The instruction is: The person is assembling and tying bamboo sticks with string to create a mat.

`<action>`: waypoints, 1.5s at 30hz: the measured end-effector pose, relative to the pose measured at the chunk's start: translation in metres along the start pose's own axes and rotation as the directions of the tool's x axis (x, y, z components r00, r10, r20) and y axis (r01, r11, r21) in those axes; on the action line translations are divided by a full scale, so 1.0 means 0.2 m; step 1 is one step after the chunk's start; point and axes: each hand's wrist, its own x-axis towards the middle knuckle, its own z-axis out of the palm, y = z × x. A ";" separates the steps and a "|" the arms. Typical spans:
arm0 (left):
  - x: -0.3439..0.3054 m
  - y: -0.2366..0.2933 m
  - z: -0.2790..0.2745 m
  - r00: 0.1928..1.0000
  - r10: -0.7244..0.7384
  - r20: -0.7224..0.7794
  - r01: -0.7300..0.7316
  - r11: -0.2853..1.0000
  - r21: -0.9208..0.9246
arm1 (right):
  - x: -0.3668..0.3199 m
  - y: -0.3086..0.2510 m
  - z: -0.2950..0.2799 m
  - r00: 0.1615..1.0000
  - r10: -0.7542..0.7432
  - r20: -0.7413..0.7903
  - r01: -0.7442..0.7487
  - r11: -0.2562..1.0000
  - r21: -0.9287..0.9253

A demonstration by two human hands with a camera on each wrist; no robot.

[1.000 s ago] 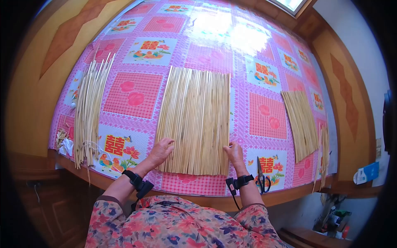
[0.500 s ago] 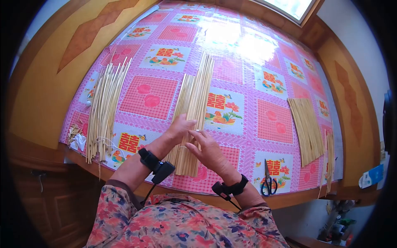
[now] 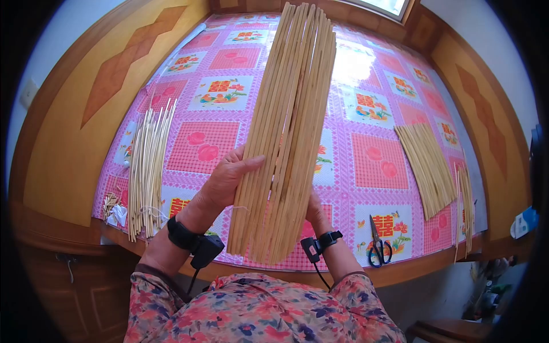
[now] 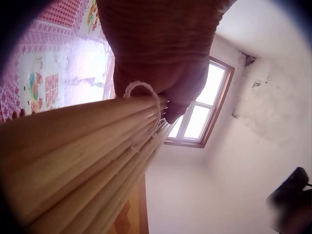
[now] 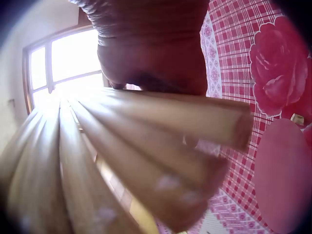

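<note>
A mat of long, straw-coloured sticks (image 3: 291, 126) is lifted off the table and tilted, its far end away from the body, with narrow gaps between some sticks. My left hand (image 3: 224, 178) grips its left edge, thumb on the upper face and fingers behind. At the right edge, my right hand (image 3: 315, 207) holds the mat from the side, its fingers mostly hidden behind the sticks. A white string (image 4: 146, 87) loops over the sticks by the left hand. In the right wrist view, the stick ends (image 5: 239, 126) fan out below the hand.
Loose sticks (image 3: 150, 171) lie at the left, beside short offcuts (image 3: 110, 204) and a crumpled white scrap (image 3: 119, 214). Scissors (image 3: 376, 243) rest near the front edge. To the right lie a smaller stick mat (image 3: 426, 171) and some thin sticks (image 3: 466, 206) on the patterned tablecloth (image 3: 380, 160).
The mat lay flat with a hand at each side, then was gathered into a narrow overlapping bundle. Now it is raised and spread wider, hands back at opposite edges.
</note>
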 end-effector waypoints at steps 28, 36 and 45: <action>-0.16 -0.71 -0.92 0.836 0.081 -0.543 0.514 0.231 0.826 | -0.39 -0.26 -0.24 0.894 -0.428 -0.133 -0.213 -0.146 -0.966; -0.05 -0.96 -0.57 0.976 -0.082 0.202 -0.217 -0.301 0.928 | -0.18 -0.08 0.02 0.874 -0.198 0.444 0.300 -0.500 -0.812; -0.04 -1.03 -0.68 0.961 -0.161 0.226 -0.264 -0.282 0.922 | -0.14 -0.04 -0.04 0.906 -0.058 0.420 0.342 -0.483 -0.806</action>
